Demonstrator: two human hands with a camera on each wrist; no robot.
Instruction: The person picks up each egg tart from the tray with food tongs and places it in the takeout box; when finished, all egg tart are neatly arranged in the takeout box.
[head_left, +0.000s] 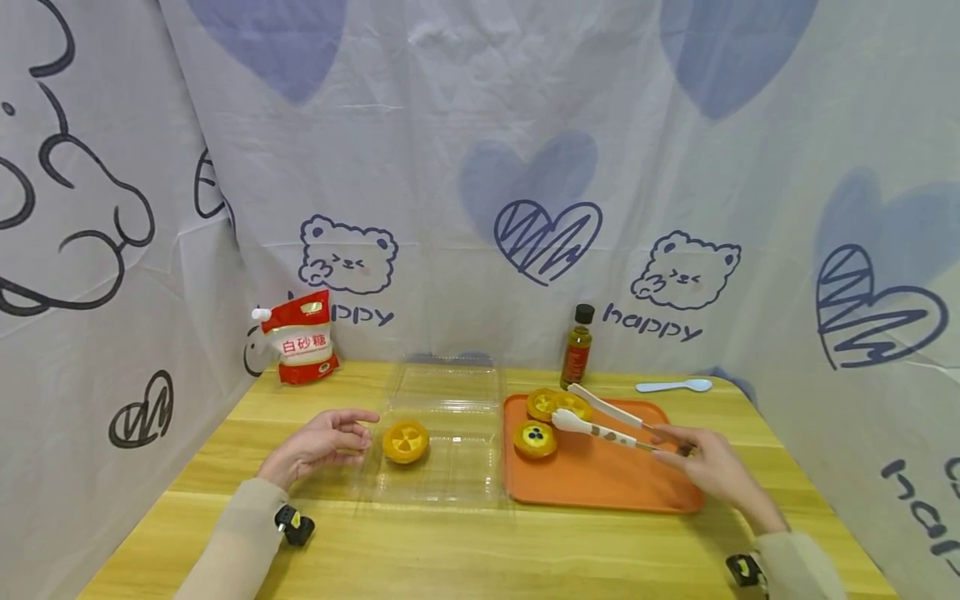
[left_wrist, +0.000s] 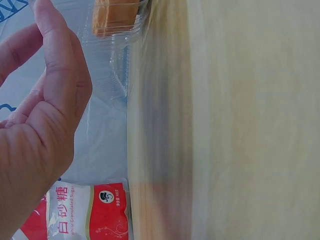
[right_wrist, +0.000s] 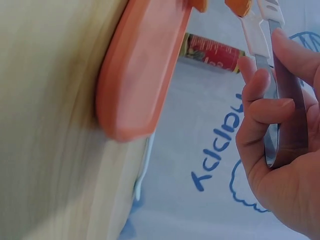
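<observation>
White-ended tongs point(head_left: 609, 435), gripped in right hand point(head_left: 708, 461), arms apart, hung over orange tray point(head_left: 592, 485) near tarts point(head_left: 536, 442); left hand point(head_left: 322, 442), fingers loosely bent, hovered beside clear box point(head_left: 468, 482).

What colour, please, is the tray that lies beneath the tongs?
The tray is orange, which shows best in the head view.

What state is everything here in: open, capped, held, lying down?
Clear box: lid open, one tart inside.
Orange tray: bearing three tarts.
Tongs: held in right hand, tips apart; whether gripping a tart, unclear.
Sugar pouch: upright, capped.
Bottle: upright, capped.
Spoon: lying flat.
Left hand: near the box, holding nothing.
</observation>
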